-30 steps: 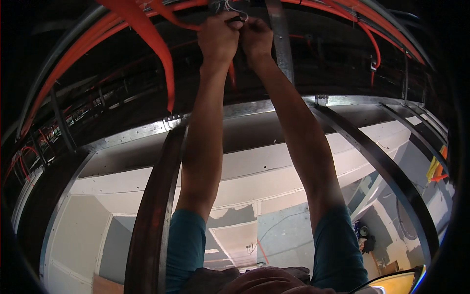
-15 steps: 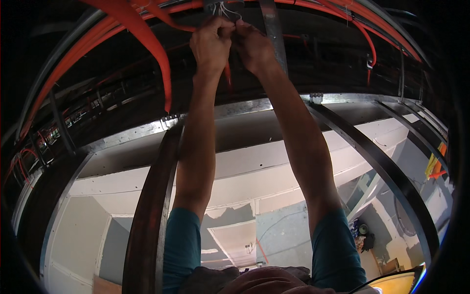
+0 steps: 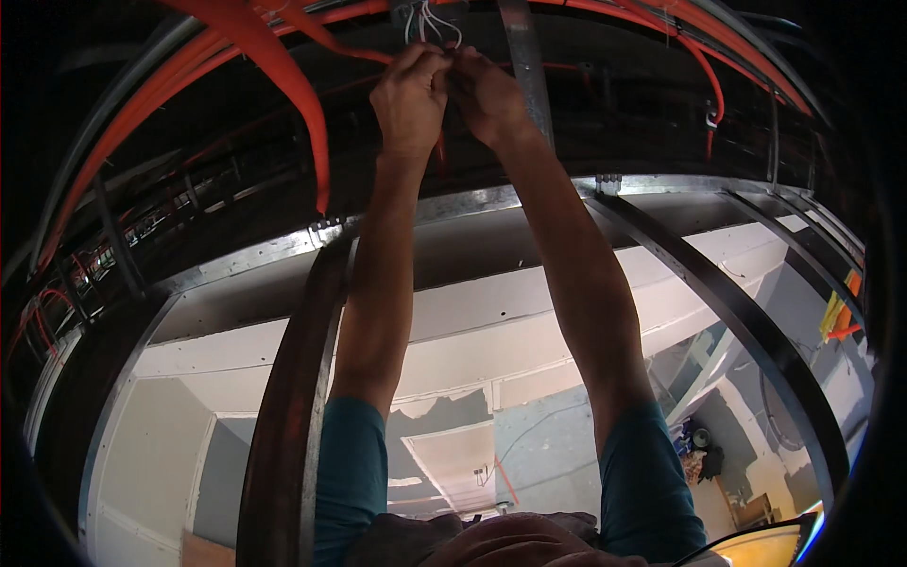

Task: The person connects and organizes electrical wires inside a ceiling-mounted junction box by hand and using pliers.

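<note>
Left hand [image 3: 412, 100] and right hand [image 3: 486, 98] pinching white wires [image 3: 421, 26], the wires hanging from a grey box [image 3: 455, 11], orange pipes [image 3: 308, 106] curving on both sides, metal beams [image 3: 292, 397] running below, teal sleeves [image 3: 353, 463] covering the upper arms

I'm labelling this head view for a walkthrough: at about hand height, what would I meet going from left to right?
Thick orange tube → left hand → right hand → grey metal strut → thinner hanging orange tube.
</note>
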Motion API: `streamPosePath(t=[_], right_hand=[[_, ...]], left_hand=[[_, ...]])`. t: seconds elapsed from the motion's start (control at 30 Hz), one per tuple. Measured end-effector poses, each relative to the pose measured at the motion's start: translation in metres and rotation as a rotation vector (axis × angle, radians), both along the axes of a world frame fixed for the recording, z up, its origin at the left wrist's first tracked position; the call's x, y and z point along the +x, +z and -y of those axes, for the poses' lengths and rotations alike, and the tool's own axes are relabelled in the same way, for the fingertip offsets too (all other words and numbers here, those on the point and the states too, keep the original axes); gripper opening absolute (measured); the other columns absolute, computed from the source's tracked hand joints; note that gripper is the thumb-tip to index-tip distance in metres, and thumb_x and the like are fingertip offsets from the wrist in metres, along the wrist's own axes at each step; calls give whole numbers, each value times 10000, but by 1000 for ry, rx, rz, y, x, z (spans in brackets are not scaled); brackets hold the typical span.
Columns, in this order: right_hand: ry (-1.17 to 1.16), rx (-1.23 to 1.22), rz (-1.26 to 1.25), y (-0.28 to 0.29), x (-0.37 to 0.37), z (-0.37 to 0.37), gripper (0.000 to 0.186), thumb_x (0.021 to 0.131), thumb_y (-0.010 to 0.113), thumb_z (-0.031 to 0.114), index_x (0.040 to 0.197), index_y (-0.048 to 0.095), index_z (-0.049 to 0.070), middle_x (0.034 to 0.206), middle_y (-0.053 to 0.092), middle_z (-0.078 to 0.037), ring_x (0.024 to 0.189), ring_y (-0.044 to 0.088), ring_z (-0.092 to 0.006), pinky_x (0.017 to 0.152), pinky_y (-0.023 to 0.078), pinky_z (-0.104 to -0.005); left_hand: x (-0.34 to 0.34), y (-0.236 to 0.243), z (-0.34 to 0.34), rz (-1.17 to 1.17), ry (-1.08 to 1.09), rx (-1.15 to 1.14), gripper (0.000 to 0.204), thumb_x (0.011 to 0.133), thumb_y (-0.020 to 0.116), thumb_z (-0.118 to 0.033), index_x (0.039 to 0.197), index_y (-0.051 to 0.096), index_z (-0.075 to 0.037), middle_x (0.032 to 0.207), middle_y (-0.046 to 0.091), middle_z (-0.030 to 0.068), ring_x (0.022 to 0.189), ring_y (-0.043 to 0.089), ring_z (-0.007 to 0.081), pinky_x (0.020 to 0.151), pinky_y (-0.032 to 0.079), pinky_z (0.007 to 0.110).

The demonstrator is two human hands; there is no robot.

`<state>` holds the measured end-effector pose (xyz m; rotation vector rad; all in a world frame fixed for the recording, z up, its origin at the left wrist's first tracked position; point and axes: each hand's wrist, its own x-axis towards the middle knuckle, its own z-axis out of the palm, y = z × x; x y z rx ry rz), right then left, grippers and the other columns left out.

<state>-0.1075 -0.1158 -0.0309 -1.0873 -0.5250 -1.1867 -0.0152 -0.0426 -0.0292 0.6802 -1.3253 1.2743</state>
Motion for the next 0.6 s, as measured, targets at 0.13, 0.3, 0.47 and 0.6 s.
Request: streamPosePath(t=[0.13,0.3,0.47,0.6], right_hand=[[-41,-15,-33,-3,-5,-5,263,1088,385,158,1178,593,23,1058,633,-83,963,622,-206,905,514,-359],[-41,-64,-56,-1,-11,-5,275,1101,369,197,1194,579,45,1077,625,-71,962,607,-196,902,501,-366],[-136,33,-141,-1,-13,-14,272,1097,407,253,1215,570,70,1099,613,-50,970,598,-181,899,495,-360],[-116,17,-119,0,-11,-10,218,1057,519,222,1201,591,75,1111,628,-45,994,602,-173,913,496,-345]], left_hand=[[0,0,0,56,66,-56,152,775,745,-46,911,737,-114,976,696,13,920,690,253,748,574,382],[-2,-1,-9,74,25,-15,189,768,758,-53,945,743,-117,981,696,17,940,682,252,761,572,392],[-6,8,-17,-133,-310,159,180,843,720,-130,1023,735,-130,990,740,74,923,707,315,775,563,415],[-13,22,-22,-200,-64,163,149,908,685,-161,1037,749,-123,960,749,127,906,727,327,796,561,392]])
